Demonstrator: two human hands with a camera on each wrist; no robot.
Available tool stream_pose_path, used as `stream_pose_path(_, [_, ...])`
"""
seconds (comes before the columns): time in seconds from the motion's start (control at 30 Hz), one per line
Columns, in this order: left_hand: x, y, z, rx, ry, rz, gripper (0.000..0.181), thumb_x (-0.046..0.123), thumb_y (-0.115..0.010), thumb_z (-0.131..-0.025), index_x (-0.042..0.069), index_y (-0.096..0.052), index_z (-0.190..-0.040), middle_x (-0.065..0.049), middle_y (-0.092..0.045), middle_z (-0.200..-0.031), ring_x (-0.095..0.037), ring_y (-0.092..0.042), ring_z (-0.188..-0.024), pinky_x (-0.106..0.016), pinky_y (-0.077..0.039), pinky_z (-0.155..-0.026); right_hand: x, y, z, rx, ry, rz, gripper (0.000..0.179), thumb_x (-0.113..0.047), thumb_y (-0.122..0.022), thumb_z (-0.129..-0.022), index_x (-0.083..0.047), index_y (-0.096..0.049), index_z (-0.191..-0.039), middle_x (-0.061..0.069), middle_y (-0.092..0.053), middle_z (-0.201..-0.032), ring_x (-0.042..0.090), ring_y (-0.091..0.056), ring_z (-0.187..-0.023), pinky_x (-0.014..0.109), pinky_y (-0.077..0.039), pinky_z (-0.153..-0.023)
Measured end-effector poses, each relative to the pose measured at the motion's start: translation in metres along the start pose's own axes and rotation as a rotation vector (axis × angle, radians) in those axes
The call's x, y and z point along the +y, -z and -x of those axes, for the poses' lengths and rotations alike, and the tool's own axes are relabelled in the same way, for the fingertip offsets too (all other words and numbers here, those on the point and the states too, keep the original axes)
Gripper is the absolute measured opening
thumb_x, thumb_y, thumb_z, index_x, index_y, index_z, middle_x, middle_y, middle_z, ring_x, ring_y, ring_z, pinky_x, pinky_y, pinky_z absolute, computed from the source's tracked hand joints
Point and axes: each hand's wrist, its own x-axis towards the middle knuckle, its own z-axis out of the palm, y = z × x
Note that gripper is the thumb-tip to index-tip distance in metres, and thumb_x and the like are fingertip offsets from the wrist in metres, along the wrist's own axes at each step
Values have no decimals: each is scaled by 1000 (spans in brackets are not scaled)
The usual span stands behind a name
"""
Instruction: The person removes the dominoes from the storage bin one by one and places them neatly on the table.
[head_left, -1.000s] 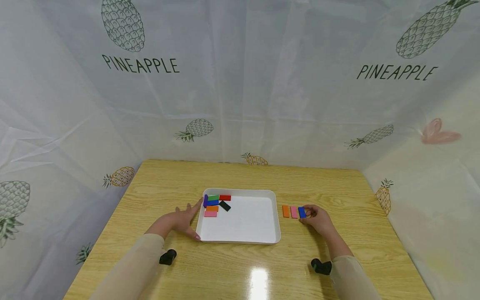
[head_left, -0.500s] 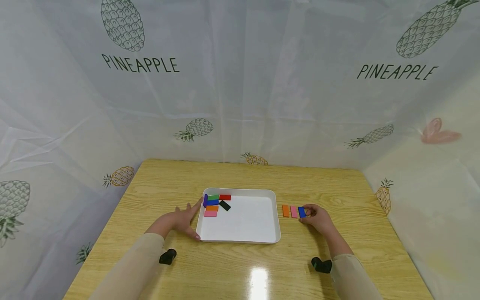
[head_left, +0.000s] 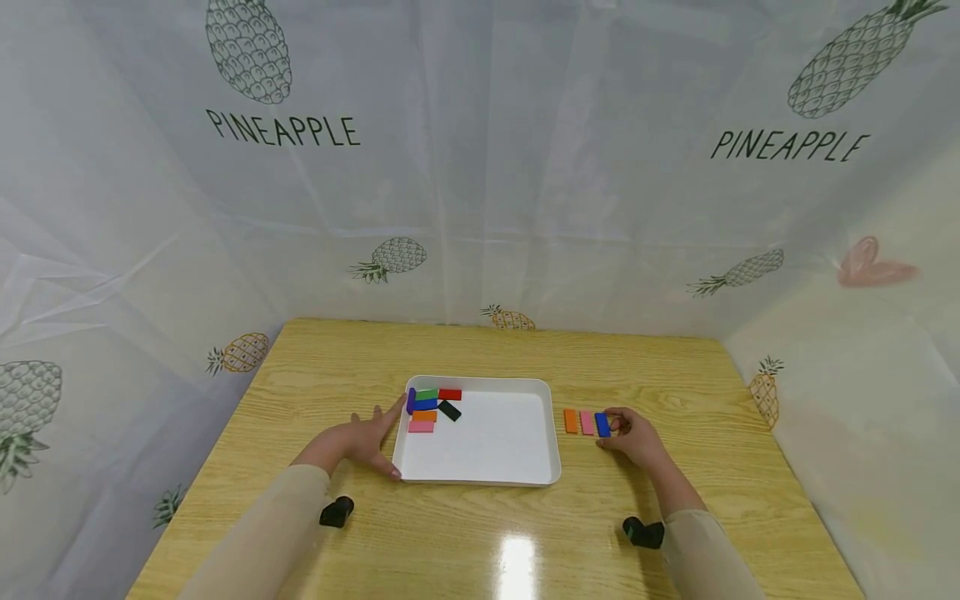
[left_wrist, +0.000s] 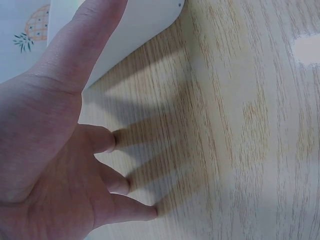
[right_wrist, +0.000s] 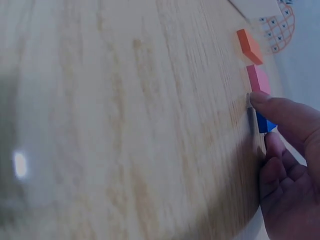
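Observation:
My left hand (head_left: 367,437), fingers spread, rests against the left side of a shallow white tray (head_left: 480,482). In the left wrist view its thumb (left_wrist: 92,37) lies along the tray's edge, and the other fingers reach down to the table. Right of the tray, my right hand (head_left: 636,437) pinches a blue rectangular block (head_left: 603,424) lying on the table, thumb at the near end and a finger at the far end. The block is partly covered in the right wrist view. Beside it stand a pink block (head_left: 587,422) and an orange block (head_left: 571,421) in a row.
Inside the tray, at upper left, lie a purple block (head_left: 411,401), green block (head_left: 427,395), red block (head_left: 450,395), blue block (head_left: 426,405), orange block (head_left: 424,416), pink block (head_left: 421,427) and a slanted black block (head_left: 450,410). A pineapple-print cloth surrounds the wooden table (head_left: 480,350).

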Motion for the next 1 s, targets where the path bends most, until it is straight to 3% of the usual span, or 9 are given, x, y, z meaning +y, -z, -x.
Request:
stream_pose_path(0.13, [0, 1, 0, -1, 1, -6, 135, 51, -87, -65, 17, 6, -157, -42, -10, -151, -76, -4, -124, -83, -10, -93, -1, 0, 3, 0, 8, 8, 65, -5, -80, -79, 5, -49, -135, 12, -51, -97, 21, -43, -78, 29, -39, -63])
stream_pose_path(0.27, [0, 1, 1, -6, -1, -4, 135, 51, -87, -66, 17, 6, -157, -43, -10, -150, -76, -5, -124, -83, -10, -93, -4, -1, 9, 20, 14, 14, 65, -6, -80, -80, 4, -50, -136, 15, -54, -106, 25, -50, -88, 32, -45, -70])
stream_pose_path(0.4, [0, 1, 2, -9, -6, -8, 135, 52, -86, -66, 16, 6, -157, -43, -10, -150, -76, -5, -124, -82, -11, -94, -15, -4, 15, 47, 25, 11, 61, -6, -79, -81, 3, -52, -135, 19, -55, -113, 30, -54, -97, 32, -49, -72])
stream_pose_path(0.53, [0, 1, 2, -14, -8, -3, 135, 53, -86, -66, 16, 6, -157, -42, -10, -150, -75, -5, -124, -82, -11, -94, -30, -10, 17, 61, 40, -1, 57, -8, -79, -82, 2, -55, -133, 19, -57, -113, 26, -55, -93, 27, -49, -67])
stream_pose_path(0.77, [0, 1, 2, -13, -8, 1, 136, 54, -86, -65, 16, 6, -157, -42, -10, -150, -75, -5, -125, -82, -10, -95, -60, -27, 22, 0, 118, -95, 55, -4, -79, -80, 6, -56, -129, 21, -58, -112, 23, -52, -87, 25, -48, -67])
stream_pose_path(1.0, [0, 1, 2, -4, -6, -4, 136, 55, -86, -64, 17, 6, -157, -42, -12, -150, -75, -5, -124, -82, -11, -94, -90, -53, 26, -64, 127, -178, 56, -4, -80, -79, 6, -56, -129, 21, -58, -111, 21, -53, -84, 25, -48, -65])
